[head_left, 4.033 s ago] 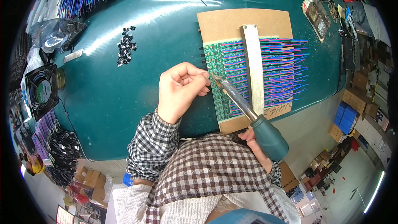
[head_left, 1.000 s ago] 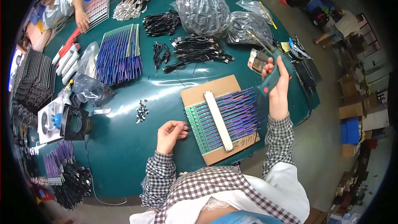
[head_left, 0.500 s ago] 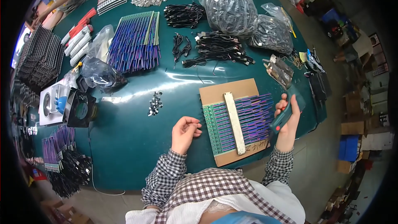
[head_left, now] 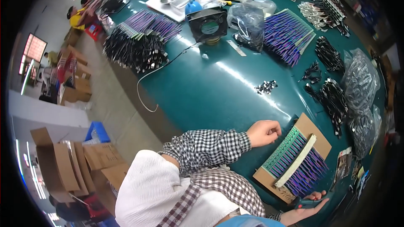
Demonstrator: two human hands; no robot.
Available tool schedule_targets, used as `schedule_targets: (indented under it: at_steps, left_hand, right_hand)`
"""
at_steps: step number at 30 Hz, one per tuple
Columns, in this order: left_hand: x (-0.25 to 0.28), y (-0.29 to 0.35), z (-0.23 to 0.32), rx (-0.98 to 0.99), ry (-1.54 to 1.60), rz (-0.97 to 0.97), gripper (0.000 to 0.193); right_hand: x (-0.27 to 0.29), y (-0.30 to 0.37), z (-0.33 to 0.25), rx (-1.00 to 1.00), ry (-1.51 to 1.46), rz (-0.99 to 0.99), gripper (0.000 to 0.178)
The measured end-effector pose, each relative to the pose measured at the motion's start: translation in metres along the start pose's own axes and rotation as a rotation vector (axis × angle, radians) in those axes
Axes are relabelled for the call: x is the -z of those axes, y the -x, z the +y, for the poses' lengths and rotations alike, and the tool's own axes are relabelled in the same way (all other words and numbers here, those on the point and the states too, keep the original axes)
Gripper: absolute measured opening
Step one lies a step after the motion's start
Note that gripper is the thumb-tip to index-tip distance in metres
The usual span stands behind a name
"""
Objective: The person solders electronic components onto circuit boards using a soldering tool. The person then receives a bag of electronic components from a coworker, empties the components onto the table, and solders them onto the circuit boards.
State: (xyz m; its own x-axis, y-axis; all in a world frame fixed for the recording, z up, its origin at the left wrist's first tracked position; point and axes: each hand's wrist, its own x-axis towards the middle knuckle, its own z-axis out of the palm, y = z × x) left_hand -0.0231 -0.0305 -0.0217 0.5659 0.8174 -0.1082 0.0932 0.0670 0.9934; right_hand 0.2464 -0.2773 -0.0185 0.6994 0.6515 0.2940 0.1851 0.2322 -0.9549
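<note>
My left hand (head_left: 264,133) hovers just left of a cardboard sheet (head_left: 318,138), its fingers curled in; whatever they may hold is hidden. On the cardboard lies a row of small green circuit boards (head_left: 277,153) with blue and purple wires (head_left: 307,175) fanning out to the right. A whitish bar (head_left: 296,164) lies across the wires. Beyond the near right corner of the cardboard, my right hand (head_left: 299,215) grips a dark green handheld tool (head_left: 309,204) with a red button. A small heap of black and silver parts (head_left: 266,87) sits farther off on the green table.
A black fan (head_left: 207,24) stands at the back with a white cord (head_left: 139,92) trailing off the left edge. Wire bundles (head_left: 289,33), black cables (head_left: 332,101) and plastic bags (head_left: 361,80) line the far and right sides. Cardboard boxes (head_left: 57,168) stand on the floor at left.
My view has swung left, bringing the floor and boxes into sight and shifting the table to the right. The right hand has lowered toward the near edge, still holding the tool. The left stays beside the cardboard.
</note>
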Motion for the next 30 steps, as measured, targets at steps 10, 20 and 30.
schedule_targets:
  at_steps: [10, 20, 30]
  left_hand:
    - [0.0, -0.011, -0.002, 0.177, 0.291, -0.2, 0.015]
    - [0.007, -0.013, 0.011, 0.251, 0.207, -0.18, 0.02]
    - [-0.002, -0.021, 0.018, 0.482, 0.287, -0.265, 0.02]
  right_hand:
    - [-0.023, -0.004, -0.058, -0.575, -0.609, 0.334, 0.034]
    - [-0.069, 0.008, -0.069, -0.446, -0.44, 0.242, 0.031]
    - [-0.125, 0.055, -0.073, -0.534, -0.377, 0.198, 0.036]
